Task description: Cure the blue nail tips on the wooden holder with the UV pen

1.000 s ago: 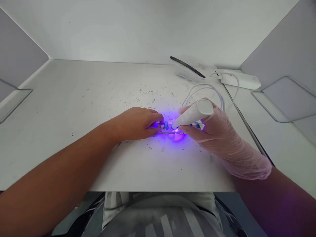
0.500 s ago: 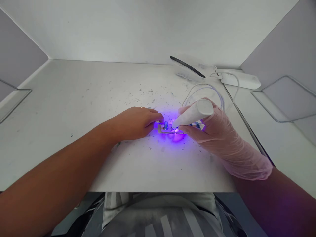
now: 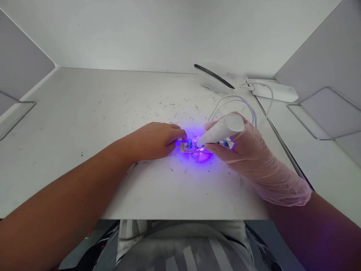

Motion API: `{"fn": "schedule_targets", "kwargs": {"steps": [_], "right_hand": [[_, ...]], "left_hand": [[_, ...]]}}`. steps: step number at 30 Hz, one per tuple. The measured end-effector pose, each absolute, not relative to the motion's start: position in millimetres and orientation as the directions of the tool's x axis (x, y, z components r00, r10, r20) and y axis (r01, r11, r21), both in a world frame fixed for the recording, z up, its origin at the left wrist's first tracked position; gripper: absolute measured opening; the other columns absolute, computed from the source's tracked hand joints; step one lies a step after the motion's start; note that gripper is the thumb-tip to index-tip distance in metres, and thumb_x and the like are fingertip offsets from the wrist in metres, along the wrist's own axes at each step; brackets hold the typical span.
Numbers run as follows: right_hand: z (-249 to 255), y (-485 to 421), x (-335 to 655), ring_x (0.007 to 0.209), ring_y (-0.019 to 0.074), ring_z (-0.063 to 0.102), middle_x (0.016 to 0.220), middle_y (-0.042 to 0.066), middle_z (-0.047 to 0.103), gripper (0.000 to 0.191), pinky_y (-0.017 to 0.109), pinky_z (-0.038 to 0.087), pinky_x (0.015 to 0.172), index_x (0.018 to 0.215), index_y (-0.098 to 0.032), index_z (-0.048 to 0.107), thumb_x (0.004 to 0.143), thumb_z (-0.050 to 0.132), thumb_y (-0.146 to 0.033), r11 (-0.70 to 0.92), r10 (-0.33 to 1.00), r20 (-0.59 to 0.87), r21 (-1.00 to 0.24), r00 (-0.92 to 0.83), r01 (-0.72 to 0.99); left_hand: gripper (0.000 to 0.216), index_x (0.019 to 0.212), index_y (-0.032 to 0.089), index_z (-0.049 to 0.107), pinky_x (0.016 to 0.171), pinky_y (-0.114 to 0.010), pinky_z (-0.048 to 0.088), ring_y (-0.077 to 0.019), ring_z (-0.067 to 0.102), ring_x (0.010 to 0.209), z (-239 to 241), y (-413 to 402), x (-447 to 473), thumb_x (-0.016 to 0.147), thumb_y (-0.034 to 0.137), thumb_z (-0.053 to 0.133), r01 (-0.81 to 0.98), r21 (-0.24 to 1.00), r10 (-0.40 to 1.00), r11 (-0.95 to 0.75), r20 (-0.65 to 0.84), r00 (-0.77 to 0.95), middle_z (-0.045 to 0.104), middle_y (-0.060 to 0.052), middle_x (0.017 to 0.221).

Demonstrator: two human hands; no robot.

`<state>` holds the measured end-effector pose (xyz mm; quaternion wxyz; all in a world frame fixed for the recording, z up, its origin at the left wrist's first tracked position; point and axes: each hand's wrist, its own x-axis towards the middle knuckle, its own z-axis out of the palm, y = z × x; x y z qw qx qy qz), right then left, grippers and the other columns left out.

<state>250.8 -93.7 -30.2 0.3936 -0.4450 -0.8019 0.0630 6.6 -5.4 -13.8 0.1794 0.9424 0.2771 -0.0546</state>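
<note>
A white hand-held UV lamp is gripped in my right hand, which wears a thin pink glove. Its narrow end points down and left, casting violet light on a small pale holder on the table. Small glossy blue pieces, one of them a blue piece near the left end, stand on the holder; they look like false nails. My bare left hand rests at the holder's left end, fingers bent and closed around that end. Its fingertips are partly hidden, and the lamp and right hand cover much of the holder.
Dark specks and scraps lie scattered over the white table. Behind my right hand are a looped white cable, a black curved strip by clear plastic, and a white power strip. Wire frames stand at both sides.
</note>
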Motion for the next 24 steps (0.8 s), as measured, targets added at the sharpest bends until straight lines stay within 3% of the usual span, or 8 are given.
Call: {"fn": "schedule_targets", "kwargs": {"steps": [24], "right_hand": [[-29.5,-94.9,251.2,0.084,0.0204,0.066,0.087,0.002,0.066,0.011,0.032,0.053,0.065,0.097,-0.026,0.068,0.088,0.074,-0.023,0.578,0.779,0.551,-0.445,-0.3,0.684]], "left_hand": [[0.03,0.109,0.024,0.071,0.075,-0.034,0.046,-0.0212,0.069,0.093,-14.6,-5.9,7.6,0.094,0.015,0.047,0.552,0.284,0.512,-0.784,-0.206,0.834,0.076,-0.004,0.11]]}}
